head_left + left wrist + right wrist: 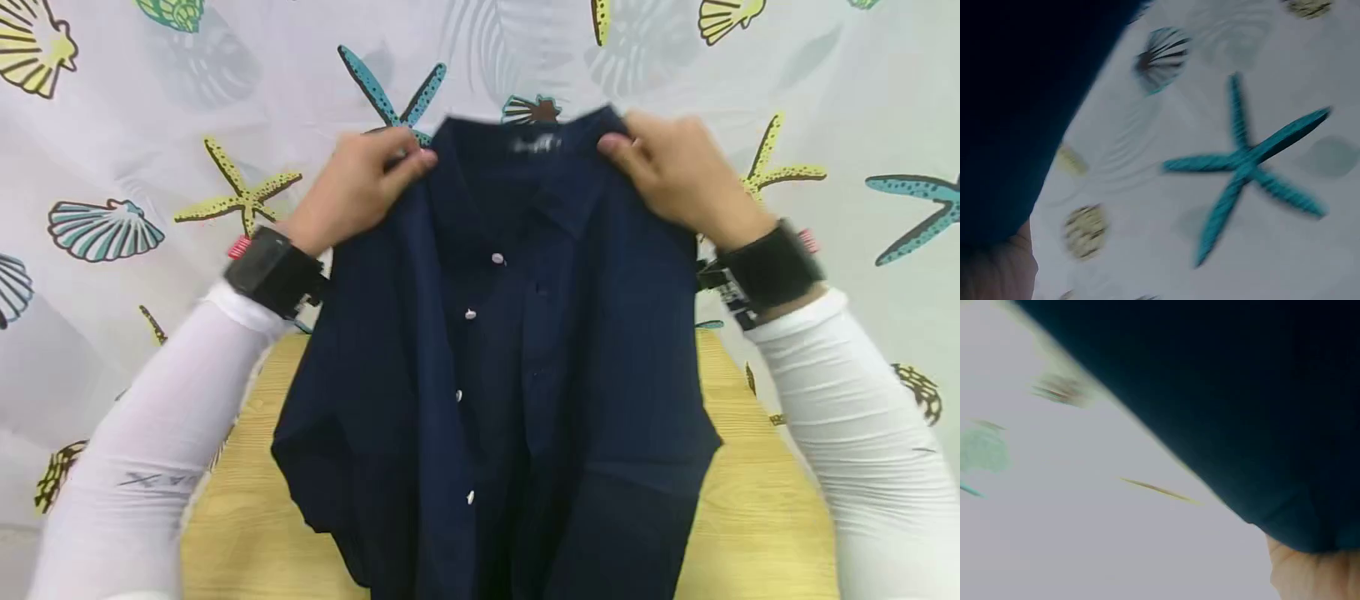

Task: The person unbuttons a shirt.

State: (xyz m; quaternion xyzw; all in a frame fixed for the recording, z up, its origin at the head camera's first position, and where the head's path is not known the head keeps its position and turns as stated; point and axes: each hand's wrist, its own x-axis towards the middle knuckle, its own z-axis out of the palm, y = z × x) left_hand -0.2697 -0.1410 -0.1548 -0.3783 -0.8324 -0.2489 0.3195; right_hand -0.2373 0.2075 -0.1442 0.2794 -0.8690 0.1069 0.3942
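Note:
A navy button-up shirt (495, 350) hangs upright between my two hands in the head view, its front toward me and its collar at the top. The front is undone, with several pale buttons down one edge. My left hand (367, 179) pinches the shirt by the shoulder beside the collar. On the opposite shoulder, my right hand (675, 171) grips the cloth in the same way. Both wrist views are mostly dark shirt cloth, with part of the left hand (1000, 269) and right hand (1313, 575) at the lower corners; the fingertips are hidden there.
Below and behind the shirt is a wooden tabletop (247, 517). A white cloth (285, 67) printed with starfish and shells spreads behind it and to both sides. Dark camera bands (273, 271) sit on both wrists, over white sleeves (150, 467).

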